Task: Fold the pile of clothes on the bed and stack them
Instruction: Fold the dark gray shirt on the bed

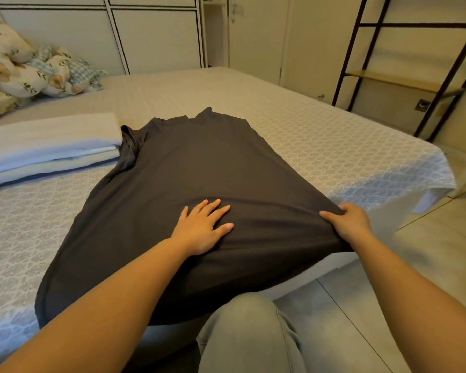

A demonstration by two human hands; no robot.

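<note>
A dark grey garment lies spread out on the bed, its neck end pointing away from me and its hem hanging over the near edge. My left hand rests flat on the cloth near the middle, fingers straight and spread. My right hand grips the garment's right edge, with fingers curled round a fold of the cloth at the bed's side. A stack of folded pale clothes sits on the bed to the left, touching the garment's left sleeve.
Patterned pillows and bedding are heaped at the far left corner of the bed. A black metal shelf frame stands at the right by the wall. White wardrobe doors run along the back. My knee in grey trousers is at the near edge.
</note>
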